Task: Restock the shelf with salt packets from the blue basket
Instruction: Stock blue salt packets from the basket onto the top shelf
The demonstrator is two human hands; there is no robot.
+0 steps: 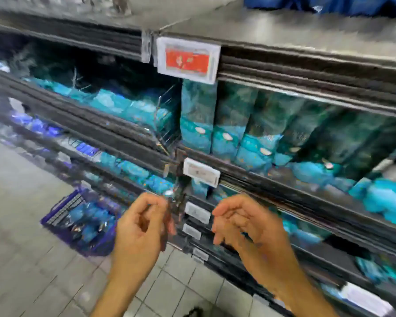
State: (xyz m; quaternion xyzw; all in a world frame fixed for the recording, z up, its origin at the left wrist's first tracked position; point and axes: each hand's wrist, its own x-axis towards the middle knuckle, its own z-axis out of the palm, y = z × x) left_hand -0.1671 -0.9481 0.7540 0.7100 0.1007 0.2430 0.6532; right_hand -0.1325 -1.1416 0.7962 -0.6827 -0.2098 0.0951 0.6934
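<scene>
The frame is blurred by motion. The blue basket [62, 208] stands on the floor at the lower left, with several blue salt packets [89, 217] inside. My left hand [142, 223] hovers in front of the shelf edge, fingers loosely curled, holding nothing. My right hand [245, 221] is beside it, palm turned up, fingers relaxed and empty. Teal salt packets [229, 124] stand upright in a row on the shelf [284, 186] above my hands. More teal packets [389, 202] lie flat at the right.
A red price tag [188, 60] hangs from the upper shelf edge, a white tag [201, 171] from the one below. A clear plastic divider [167, 120] splits the shelf. Lower shelves hold more teal packets [133, 170]. Grey tiled floor [21, 259] lies at the left.
</scene>
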